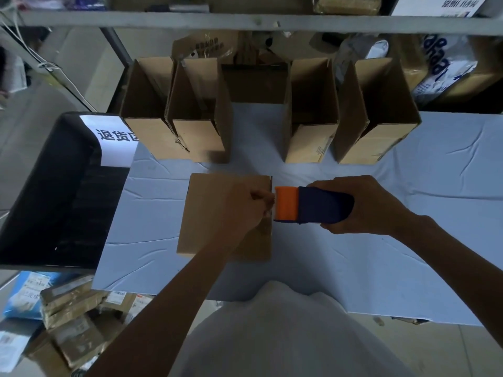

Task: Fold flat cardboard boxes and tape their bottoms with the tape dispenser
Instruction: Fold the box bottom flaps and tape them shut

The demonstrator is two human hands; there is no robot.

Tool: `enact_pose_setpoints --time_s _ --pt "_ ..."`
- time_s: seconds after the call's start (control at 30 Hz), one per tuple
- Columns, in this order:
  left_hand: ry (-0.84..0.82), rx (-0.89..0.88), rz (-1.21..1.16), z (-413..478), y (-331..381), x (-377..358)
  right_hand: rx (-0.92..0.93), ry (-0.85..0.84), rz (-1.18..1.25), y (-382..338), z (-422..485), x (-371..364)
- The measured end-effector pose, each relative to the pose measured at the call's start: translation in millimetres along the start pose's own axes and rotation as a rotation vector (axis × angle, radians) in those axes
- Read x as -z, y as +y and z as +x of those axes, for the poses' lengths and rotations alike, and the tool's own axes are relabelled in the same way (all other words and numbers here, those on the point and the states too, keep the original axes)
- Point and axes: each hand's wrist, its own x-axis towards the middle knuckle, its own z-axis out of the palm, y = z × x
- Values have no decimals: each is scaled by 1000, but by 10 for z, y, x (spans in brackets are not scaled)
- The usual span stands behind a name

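Note:
A brown cardboard box (209, 213) stands bottom-up in the middle of the white table (408, 240). My left hand (242, 210) rests on its closed bottom near the right edge, fingers curled at the tape end. My right hand (364, 205) grips a blue tape dispenser (313, 204) with an orange head. The orange head sits at the box's right edge, close to my left fingertips.
Several folded open boxes (313, 115) stand in a row at the back of the table. A black bin (54, 191) with a white label sits at the left. Parcels (68, 303) lie on the floor below left. A shelf rail (245, 21) crosses above.

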Motion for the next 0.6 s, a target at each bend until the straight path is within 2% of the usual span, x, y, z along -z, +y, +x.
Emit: enact_pose_setpoints --time_s 0.13,0.27,0.43,0.53,0.6 --pt "120 -8 10 62 -337 247 -52 1 -79 148 -135 92" --pt "13 21 -57 159 -550 369 -94 -24 -159 214 -142 117" --pt "-9 21 -164 196 -487 238 -190 -33 -135 286 -123 49" --pt "55 -18 12 226 -544 128 -230 -68 -142 318 -139 -1" --pt "72 -30 21 242 -615 72 -257 -74 -136 330 -134 -45"
